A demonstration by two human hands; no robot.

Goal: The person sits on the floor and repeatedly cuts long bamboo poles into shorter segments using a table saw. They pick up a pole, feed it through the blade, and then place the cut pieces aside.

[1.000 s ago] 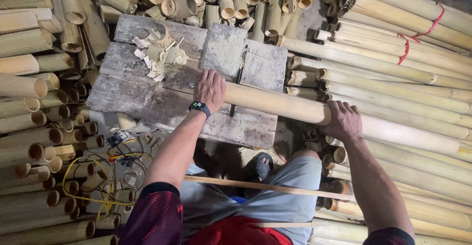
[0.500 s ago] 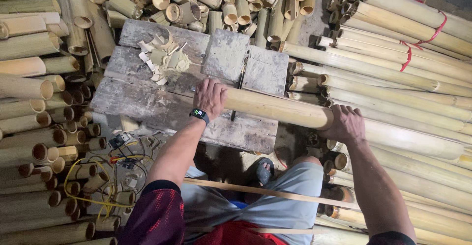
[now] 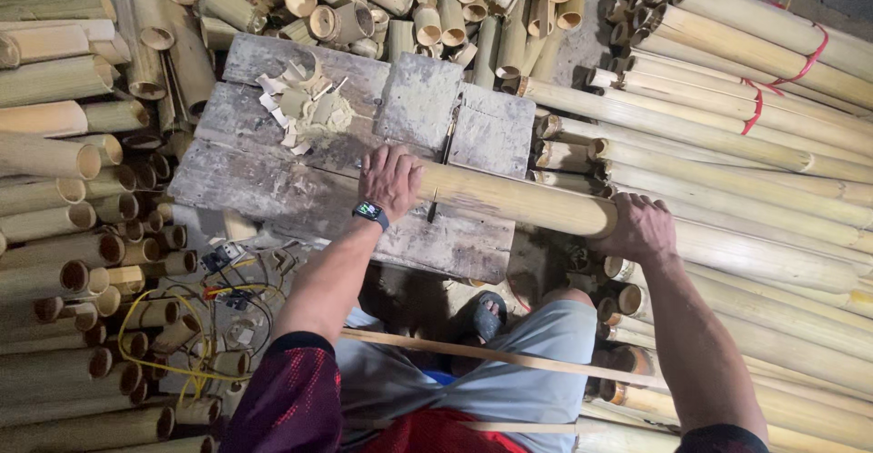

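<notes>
both hands (image 3: 389, 180) (image 3: 641, 227) still gripping the bamboo pole (image 3: 518, 200), now further left across the wooden block (image 3: 273, 180)

One view only — the head camera, worn high and looking almost straight down past the person's knees onto the wooden worktop (image 3: 273, 180). It sits close, at arm's reach, both forearms running up from the bottom edge, stacked bamboo poles (image 3: 746, 135) filling every side — no second view to share.
</notes>
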